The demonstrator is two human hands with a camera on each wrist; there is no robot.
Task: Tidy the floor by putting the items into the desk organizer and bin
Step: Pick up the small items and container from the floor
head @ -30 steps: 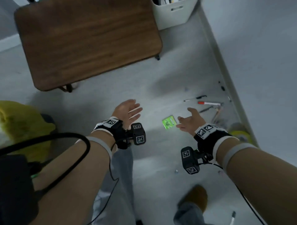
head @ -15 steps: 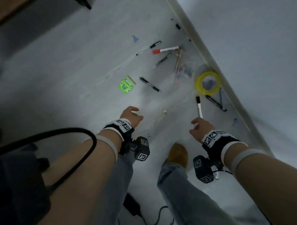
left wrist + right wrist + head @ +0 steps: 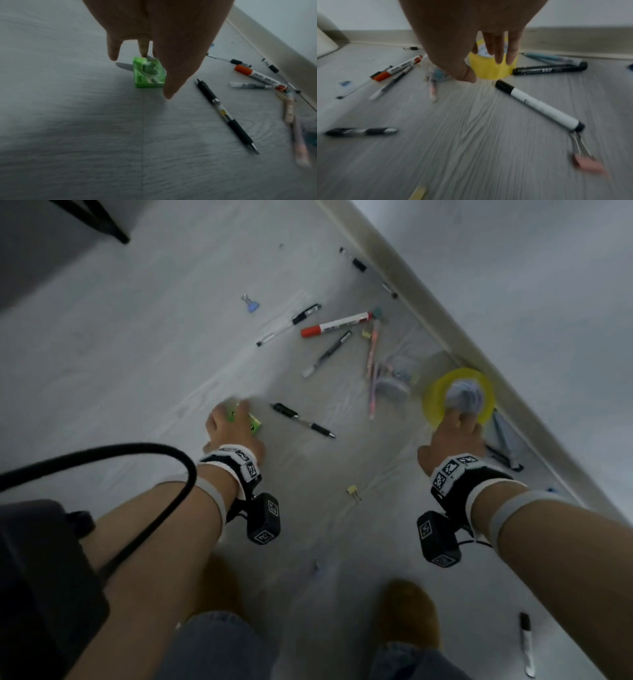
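Observation:
A small green box (image 3: 256, 426) (image 3: 147, 75) lies on the grey floor. My left hand (image 3: 236, 422) (image 3: 156, 75) is down over it: a straight fingertip touches its far edge and the thumb lies beside its right corner. A yellow tape roll (image 3: 435, 398) (image 3: 489, 71) stands near the baseboard. My right hand (image 3: 457, 426) (image 3: 485, 69) reaches onto it, straight fingers spread over its top and the thumb at its near left side. Neither item is lifted. The desk organizer and bin are out of view.
Scattered on the floor: a black pen (image 3: 301, 421) (image 3: 226, 116), a red-capped marker (image 3: 337, 325) (image 3: 397, 69), a white marker (image 3: 537, 105), a black marker (image 3: 549, 69), yellow (image 3: 353, 493), blue (image 3: 251, 304) and pink (image 3: 587, 163) binder clips. The baseboard (image 3: 445, 316) runs along the right. My feet (image 3: 407, 611) are below.
I have bent down toward the floor. My left hand dropped forward onto the green box. My right hand passed the white marker and reached the yellow tape roll.

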